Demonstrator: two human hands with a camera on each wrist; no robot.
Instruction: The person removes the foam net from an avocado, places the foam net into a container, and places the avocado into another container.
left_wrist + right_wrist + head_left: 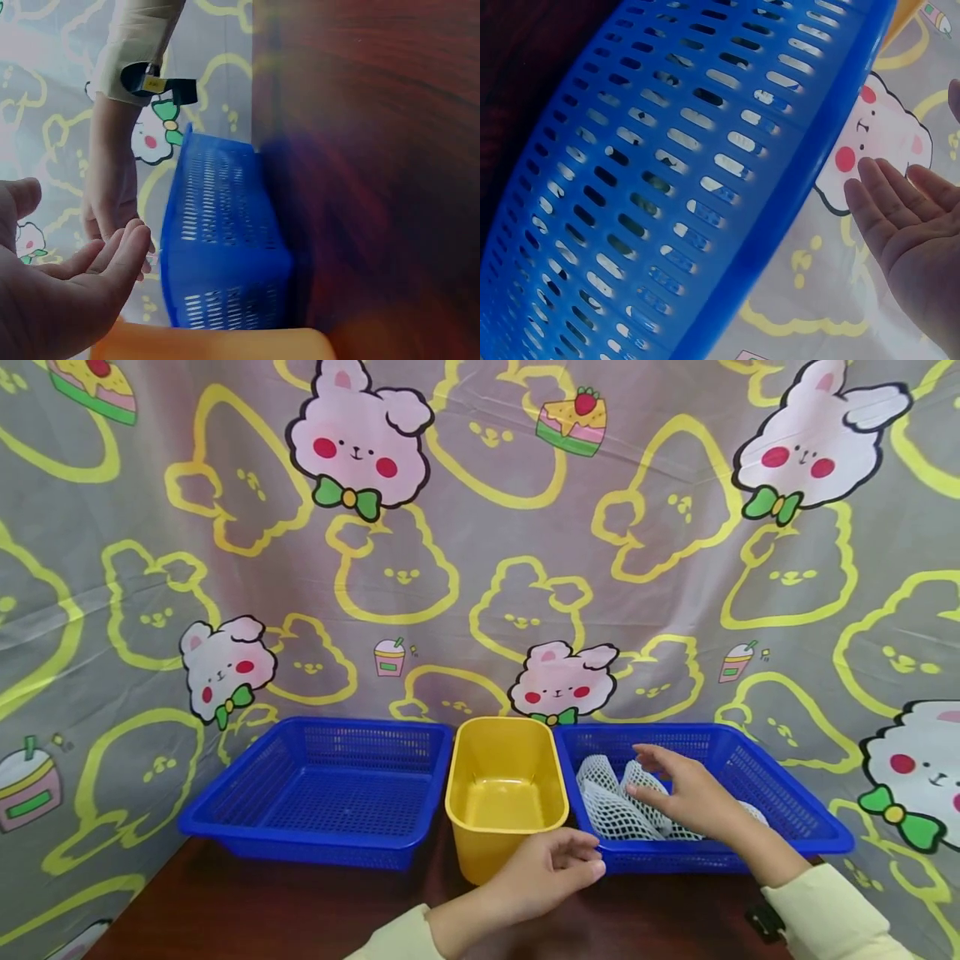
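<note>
Several white foam net sleeves (611,814) lie in the right blue basket (806,843); what they may contain is hidden. Over that basket hovers my right hand (693,793), fingers relaxed and slightly bent, holding nothing. In the right wrist view, the right hand (915,232) shows extended fingers beyond the basket's slotted wall (727,150). My left hand (536,877) is loosely curved, palm facing right, in front of the yellow bin (480,852) and near the basket's front left corner. Nothing is between its fingers (124,259) in the left wrist view.
A second blue basket (300,835) stands left of the yellow bin, with nothing seen inside. All three containers sit side by side on a dark reddish-brown table (300,910). A patterned curtain (465,543) rises close behind them.
</note>
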